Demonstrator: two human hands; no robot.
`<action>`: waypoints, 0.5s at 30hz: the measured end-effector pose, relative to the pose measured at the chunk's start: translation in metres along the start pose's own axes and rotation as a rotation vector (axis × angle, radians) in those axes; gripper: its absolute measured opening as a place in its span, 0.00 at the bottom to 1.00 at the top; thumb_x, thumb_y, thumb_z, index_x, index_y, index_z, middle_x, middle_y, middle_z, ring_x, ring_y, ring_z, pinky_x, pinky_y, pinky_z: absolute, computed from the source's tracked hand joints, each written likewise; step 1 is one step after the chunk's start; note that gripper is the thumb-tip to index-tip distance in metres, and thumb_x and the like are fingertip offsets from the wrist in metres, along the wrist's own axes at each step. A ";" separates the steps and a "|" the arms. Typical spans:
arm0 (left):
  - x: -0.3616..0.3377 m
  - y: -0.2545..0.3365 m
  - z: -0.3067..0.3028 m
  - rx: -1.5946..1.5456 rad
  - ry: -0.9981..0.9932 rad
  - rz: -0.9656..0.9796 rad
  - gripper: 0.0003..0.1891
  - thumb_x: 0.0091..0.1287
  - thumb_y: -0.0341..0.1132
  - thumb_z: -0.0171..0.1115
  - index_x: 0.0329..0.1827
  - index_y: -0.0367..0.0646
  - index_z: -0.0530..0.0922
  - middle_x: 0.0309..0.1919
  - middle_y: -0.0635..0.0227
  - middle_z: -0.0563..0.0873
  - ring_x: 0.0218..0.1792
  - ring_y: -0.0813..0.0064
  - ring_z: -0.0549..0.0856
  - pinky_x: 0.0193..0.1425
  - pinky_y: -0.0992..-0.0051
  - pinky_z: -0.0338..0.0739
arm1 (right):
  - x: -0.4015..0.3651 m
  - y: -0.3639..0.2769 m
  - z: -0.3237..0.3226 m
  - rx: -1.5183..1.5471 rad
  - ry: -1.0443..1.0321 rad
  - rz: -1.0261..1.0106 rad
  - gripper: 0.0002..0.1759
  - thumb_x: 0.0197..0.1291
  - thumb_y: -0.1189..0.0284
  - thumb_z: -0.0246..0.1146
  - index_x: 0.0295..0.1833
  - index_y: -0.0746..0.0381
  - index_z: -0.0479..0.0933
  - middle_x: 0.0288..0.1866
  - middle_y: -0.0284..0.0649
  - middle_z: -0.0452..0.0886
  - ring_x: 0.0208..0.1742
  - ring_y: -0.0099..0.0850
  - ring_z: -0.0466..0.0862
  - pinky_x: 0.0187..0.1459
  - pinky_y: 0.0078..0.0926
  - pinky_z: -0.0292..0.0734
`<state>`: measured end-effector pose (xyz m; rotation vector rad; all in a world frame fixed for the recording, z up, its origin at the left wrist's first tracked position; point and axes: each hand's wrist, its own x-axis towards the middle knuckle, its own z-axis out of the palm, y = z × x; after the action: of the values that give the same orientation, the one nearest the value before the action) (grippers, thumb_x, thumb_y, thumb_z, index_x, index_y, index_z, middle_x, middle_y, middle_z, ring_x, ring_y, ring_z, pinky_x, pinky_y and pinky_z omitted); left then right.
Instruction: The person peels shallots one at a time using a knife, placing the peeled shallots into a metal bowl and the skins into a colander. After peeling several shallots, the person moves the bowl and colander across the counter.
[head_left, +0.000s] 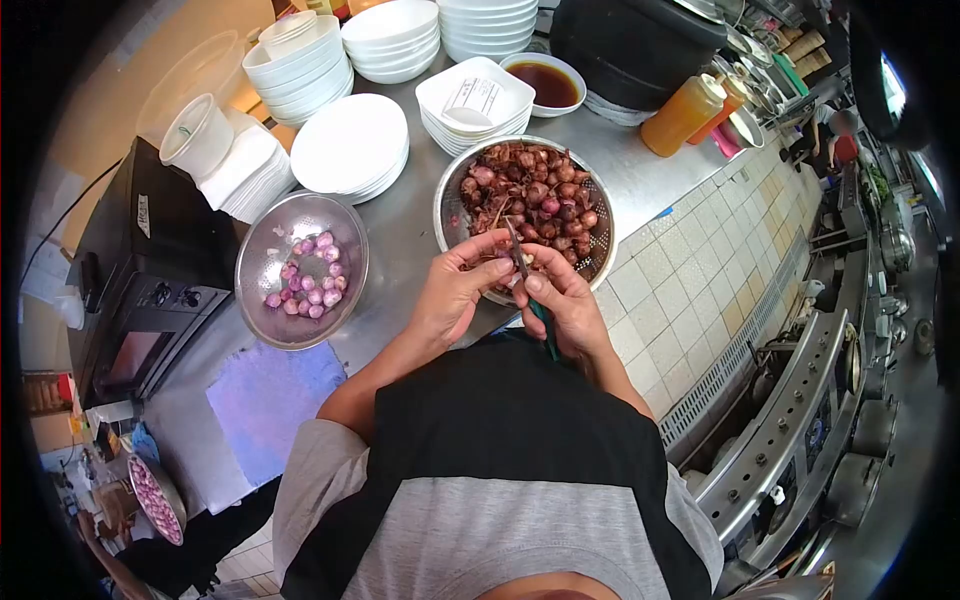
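My left hand (452, 290) and my right hand (566, 303) meet over the near rim of a metal colander (447, 215) full of unpeeled shallots (535, 195). The right hand grips a small knife (517, 252) with a green handle, blade pointing away from me. My left hand pinches a shallot against the blade; the shallot is mostly hidden by the fingers. To the left stands a steel bowl (265, 245) holding several peeled pink shallots (312, 275).
Stacks of white plates (350, 145) and bowls (390, 35), a bowl of dark sauce (545, 85), a black pot (630, 45) and orange squeeze bottles (682, 115) line the steel counter. A black appliance (150, 270) sits left, a purple cloth (270, 395) near me, stoves at right.
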<state>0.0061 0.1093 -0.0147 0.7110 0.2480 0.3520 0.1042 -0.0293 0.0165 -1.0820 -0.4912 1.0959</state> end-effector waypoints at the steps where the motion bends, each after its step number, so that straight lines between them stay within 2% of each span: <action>1: 0.000 -0.001 -0.001 0.046 -0.002 0.017 0.20 0.63 0.22 0.60 0.59 0.32 0.71 0.47 0.61 0.82 0.41 0.77 0.83 0.48 0.79 0.79 | 0.000 0.000 0.000 0.002 0.001 -0.001 0.21 0.66 0.69 0.56 0.64 0.59 0.64 0.30 0.37 0.75 0.17 0.21 0.69 0.18 0.16 0.63; 4: -0.002 0.001 0.003 0.069 -0.002 0.047 0.20 0.63 0.23 0.59 0.59 0.32 0.72 0.44 0.62 0.83 0.42 0.77 0.82 0.48 0.77 0.78 | -0.002 -0.002 0.000 0.056 -0.019 0.025 0.22 0.66 0.69 0.56 0.64 0.60 0.64 0.30 0.37 0.74 0.17 0.21 0.69 0.18 0.16 0.63; 7: -0.003 0.001 0.004 -0.023 -0.034 0.021 0.20 0.64 0.22 0.58 0.60 0.33 0.71 0.46 0.62 0.82 0.42 0.77 0.82 0.49 0.80 0.78 | -0.003 -0.002 0.002 0.106 -0.022 0.010 0.22 0.66 0.69 0.56 0.64 0.60 0.64 0.31 0.37 0.74 0.17 0.21 0.69 0.18 0.16 0.63; 13: -0.006 0.005 0.008 -0.063 -0.055 0.044 0.19 0.65 0.23 0.57 0.60 0.34 0.72 0.45 0.64 0.82 0.44 0.77 0.82 0.52 0.78 0.78 | -0.002 0.001 -0.009 0.136 0.051 -0.072 0.23 0.66 0.69 0.56 0.65 0.58 0.63 0.32 0.38 0.74 0.17 0.22 0.69 0.17 0.16 0.63; 15: -0.004 0.004 0.003 -0.114 -0.050 0.015 0.19 0.65 0.23 0.56 0.61 0.34 0.71 0.45 0.64 0.82 0.45 0.76 0.83 0.52 0.79 0.79 | -0.003 0.000 -0.006 0.053 0.062 -0.059 0.26 0.67 0.70 0.55 0.69 0.56 0.59 0.32 0.38 0.74 0.18 0.21 0.70 0.17 0.16 0.63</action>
<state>0.0027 0.1084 -0.0097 0.6090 0.1735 0.3593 0.1079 -0.0349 0.0142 -1.0454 -0.4398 1.0149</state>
